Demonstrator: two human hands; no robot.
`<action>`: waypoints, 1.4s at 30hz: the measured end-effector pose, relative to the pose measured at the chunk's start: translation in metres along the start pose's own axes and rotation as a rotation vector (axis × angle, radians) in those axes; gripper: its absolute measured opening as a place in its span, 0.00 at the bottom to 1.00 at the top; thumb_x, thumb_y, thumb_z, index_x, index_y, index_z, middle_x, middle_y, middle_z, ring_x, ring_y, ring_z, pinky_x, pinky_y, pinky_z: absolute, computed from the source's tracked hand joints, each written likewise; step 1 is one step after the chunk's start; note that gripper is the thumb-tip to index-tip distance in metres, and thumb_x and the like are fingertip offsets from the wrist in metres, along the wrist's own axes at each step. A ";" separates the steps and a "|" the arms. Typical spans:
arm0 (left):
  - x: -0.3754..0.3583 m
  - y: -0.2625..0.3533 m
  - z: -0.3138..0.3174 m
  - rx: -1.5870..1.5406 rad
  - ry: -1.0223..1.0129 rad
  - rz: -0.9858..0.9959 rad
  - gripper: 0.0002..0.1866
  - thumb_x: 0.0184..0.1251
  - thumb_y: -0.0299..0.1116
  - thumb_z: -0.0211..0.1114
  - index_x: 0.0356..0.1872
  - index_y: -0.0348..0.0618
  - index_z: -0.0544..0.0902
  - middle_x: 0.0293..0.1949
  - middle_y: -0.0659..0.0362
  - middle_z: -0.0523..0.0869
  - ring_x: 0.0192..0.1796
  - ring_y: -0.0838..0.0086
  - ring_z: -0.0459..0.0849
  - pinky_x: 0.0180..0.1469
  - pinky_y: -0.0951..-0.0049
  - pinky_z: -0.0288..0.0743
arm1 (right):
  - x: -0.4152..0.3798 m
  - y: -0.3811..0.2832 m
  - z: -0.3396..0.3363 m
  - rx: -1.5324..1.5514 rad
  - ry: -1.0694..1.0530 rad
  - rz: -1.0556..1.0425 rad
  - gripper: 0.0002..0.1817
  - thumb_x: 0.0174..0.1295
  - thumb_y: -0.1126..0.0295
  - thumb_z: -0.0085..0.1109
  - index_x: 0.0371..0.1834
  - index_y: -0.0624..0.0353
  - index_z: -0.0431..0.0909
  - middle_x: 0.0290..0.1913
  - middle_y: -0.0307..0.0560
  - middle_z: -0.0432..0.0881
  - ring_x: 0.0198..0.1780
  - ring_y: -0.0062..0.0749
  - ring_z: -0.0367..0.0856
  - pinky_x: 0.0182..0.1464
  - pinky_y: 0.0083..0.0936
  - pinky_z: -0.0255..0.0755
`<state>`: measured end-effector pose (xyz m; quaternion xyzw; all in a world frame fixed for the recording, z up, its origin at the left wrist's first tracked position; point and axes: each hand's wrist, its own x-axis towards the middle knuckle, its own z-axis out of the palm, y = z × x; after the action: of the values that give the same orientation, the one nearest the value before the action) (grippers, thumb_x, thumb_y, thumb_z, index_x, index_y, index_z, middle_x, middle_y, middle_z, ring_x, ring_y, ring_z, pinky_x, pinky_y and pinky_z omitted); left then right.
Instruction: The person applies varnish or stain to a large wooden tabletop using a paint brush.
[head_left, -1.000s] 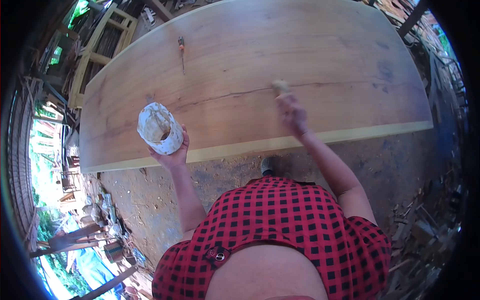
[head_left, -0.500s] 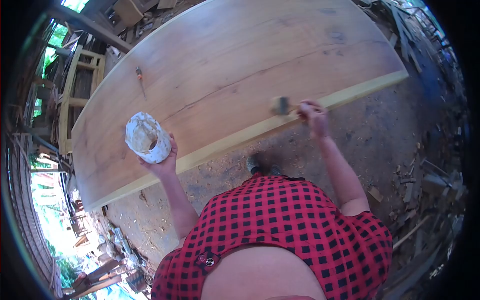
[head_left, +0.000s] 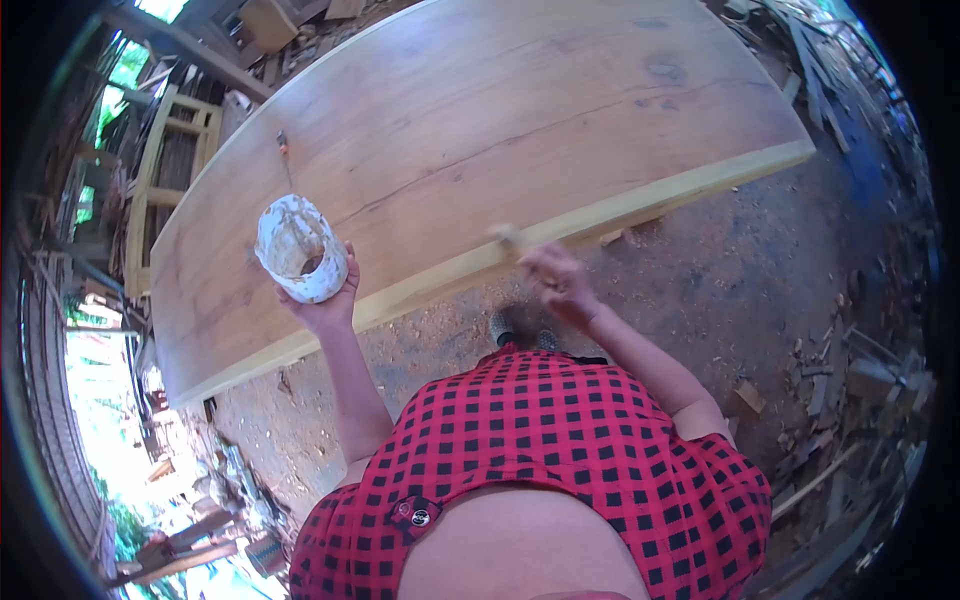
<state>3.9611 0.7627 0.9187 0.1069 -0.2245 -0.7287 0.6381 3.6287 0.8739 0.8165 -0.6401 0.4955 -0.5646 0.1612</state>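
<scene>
A big wooden slab (head_left: 480, 130) with a pale near edge fills the upper view, and a dark crack runs across it. My left hand (head_left: 325, 305) holds up a white, smeared container (head_left: 298, 250) over the slab's near edge. My right hand (head_left: 558, 280) grips a small brush (head_left: 508, 237), whose tip sits at the slab's pale edge. A screwdriver (head_left: 285, 155) with an orange handle lies on the slab beyond the container.
Dirt ground (head_left: 720, 280) strewn with sawdust and wood scraps lies below the slab. A wooden frame (head_left: 165, 160) stands at the left. Offcuts are piled at the right (head_left: 850, 390). My shoe (head_left: 505, 325) shows under the slab edge.
My right hand has moved the brush leftward along the slab's near edge, after earlier working at the crack further in. The container stayed raised in my left hand.
</scene>
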 end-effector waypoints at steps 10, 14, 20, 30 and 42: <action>-0.025 0.005 -0.036 0.069 0.243 0.207 0.48 0.38 0.61 0.68 0.64 0.50 0.64 0.59 0.48 0.69 0.58 0.42 0.68 0.51 0.47 0.73 | 0.079 0.123 -0.060 0.354 0.461 0.378 0.10 0.65 0.68 0.56 0.43 0.61 0.81 0.37 0.38 0.82 0.38 0.19 0.76 0.40 0.17 0.70; -0.037 0.025 -0.039 0.054 0.260 0.223 0.48 0.38 0.62 0.68 0.63 0.51 0.64 0.59 0.48 0.69 0.57 0.42 0.68 0.50 0.48 0.73 | 0.096 0.113 -0.090 -0.065 0.615 0.212 0.08 0.65 0.68 0.55 0.41 0.59 0.80 0.37 0.41 0.79 0.39 0.26 0.75 0.44 0.21 0.70; -0.010 0.014 -0.041 0.021 0.227 0.134 0.48 0.38 0.62 0.68 0.63 0.52 0.65 0.59 0.49 0.69 0.57 0.42 0.69 0.50 0.48 0.73 | 0.098 0.115 -0.009 -0.269 0.355 0.059 0.07 0.62 0.71 0.56 0.42 0.57 0.78 0.42 0.45 0.76 0.46 0.36 0.75 0.50 0.28 0.69; -0.004 0.082 -0.073 0.001 0.239 0.177 0.48 0.38 0.63 0.66 0.63 0.52 0.65 0.60 0.50 0.69 0.57 0.42 0.69 0.50 0.48 0.73 | 0.086 -0.003 0.135 0.666 -0.374 0.329 0.07 0.63 0.71 0.58 0.43 0.58 0.80 0.40 0.37 0.80 0.45 0.20 0.76 0.48 0.19 0.71; -0.082 0.234 -0.145 -0.090 0.300 0.306 0.46 0.42 0.64 0.64 0.64 0.52 0.65 0.60 0.51 0.68 0.59 0.42 0.67 0.51 0.47 0.72 | 0.263 0.053 0.212 -0.397 0.356 0.118 0.11 0.59 0.66 0.56 0.43 0.53 0.80 0.41 0.46 0.80 0.45 0.41 0.77 0.48 0.34 0.71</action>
<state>4.2450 0.7957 0.8893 0.1503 -0.1077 -0.6087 0.7716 3.7584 0.5598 0.8585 -0.5200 0.6534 -0.5496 -0.0244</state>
